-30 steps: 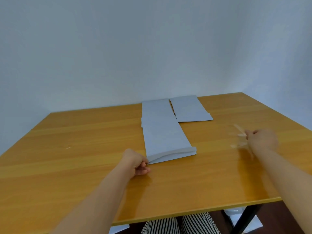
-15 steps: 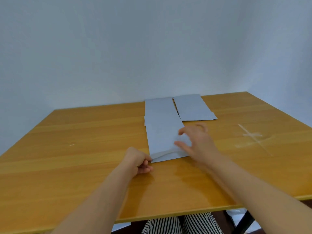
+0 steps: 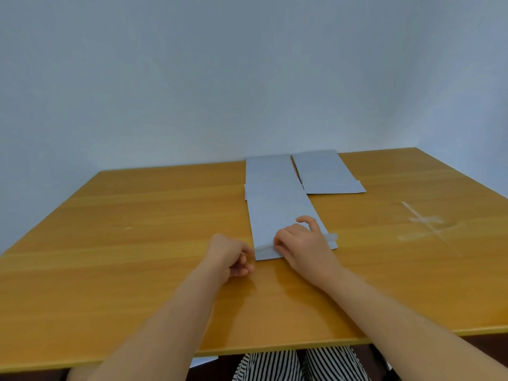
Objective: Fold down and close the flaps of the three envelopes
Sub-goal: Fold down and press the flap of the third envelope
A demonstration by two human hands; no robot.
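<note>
We see no writing anywhere. Our right hand (image 3: 305,247) presses curled fingers on the near envelope (image 3: 280,215) flap; our left hand (image 3: 229,255) lies curled, touching its near corner. Two other envelopes (image 3: 324,173) lie behind it on the table (image 3: 137,243).

Pale grey-blue envelopes (image 3: 280,213); honey-orange wooden table (image 3: 137,243); black-and-white striped fabric (image 3: 297,365); whitish-blue wall (image 3: 192,78)

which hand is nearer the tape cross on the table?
Right. The right hand rests on the nearest envelope, left of the tape cross. The left hand sits further left, beyond that envelope's left edge.
</note>
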